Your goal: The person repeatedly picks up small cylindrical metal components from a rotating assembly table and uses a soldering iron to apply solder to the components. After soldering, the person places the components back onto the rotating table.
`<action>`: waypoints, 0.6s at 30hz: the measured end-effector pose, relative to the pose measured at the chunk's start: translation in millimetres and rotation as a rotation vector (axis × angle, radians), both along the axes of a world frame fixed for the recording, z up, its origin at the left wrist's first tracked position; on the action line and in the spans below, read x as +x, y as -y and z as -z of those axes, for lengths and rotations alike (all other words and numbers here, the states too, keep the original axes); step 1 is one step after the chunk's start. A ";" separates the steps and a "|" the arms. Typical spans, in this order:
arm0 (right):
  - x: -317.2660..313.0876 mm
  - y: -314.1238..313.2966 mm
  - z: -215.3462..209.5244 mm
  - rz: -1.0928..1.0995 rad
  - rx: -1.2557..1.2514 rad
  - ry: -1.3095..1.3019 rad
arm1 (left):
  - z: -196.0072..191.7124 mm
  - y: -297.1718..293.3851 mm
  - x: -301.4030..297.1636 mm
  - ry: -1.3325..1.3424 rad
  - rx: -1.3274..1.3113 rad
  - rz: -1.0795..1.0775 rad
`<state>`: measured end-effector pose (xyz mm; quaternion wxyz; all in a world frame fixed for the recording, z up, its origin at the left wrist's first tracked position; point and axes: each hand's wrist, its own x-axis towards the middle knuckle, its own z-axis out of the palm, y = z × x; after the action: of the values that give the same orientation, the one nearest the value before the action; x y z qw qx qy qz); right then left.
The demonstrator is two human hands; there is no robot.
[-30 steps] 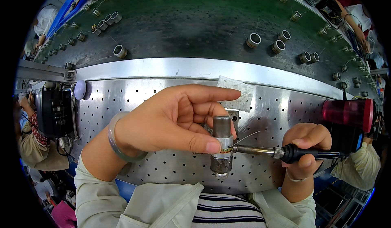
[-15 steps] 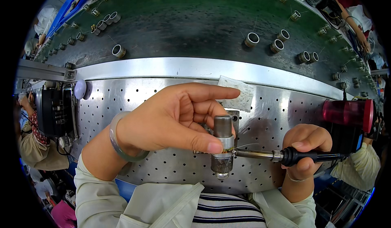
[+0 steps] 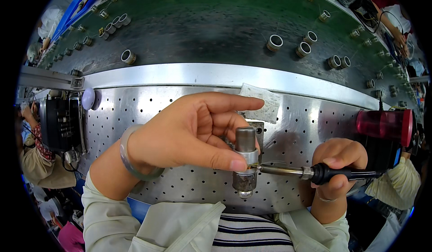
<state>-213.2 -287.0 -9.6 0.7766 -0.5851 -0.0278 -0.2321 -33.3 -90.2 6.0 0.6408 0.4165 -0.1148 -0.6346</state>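
Pinching a small metal cylinder [image 3: 245, 162] near the bench's front edge, the left hand [image 3: 189, 132] grips it by thumb and fingers. The right hand [image 3: 335, 166] is closed around a soldering iron [image 3: 310, 173], tip touching the cylinder's side. Looks stiff, light, probably hot, so hold the upper body. A red container [image 3: 384, 122] sits right, white paper scrap [image 3: 263, 103] just behind, loose cylinders on the far green belt [image 3: 202, 27].

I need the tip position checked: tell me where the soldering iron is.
In the head view, the soldering iron lies level at lower right, held in the right hand, tip touching the metal cylinder.
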 end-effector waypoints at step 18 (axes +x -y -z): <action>2.6 3.6 1.9 -0.030 0.031 0.014 | -0.4 0.5 -2.1 -0.017 0.003 -0.031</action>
<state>-210.5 -290.6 -11.6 0.7887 -0.5709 -0.0383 -0.2246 -35.4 -90.6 6.3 0.6508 0.4138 -0.1018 -0.6284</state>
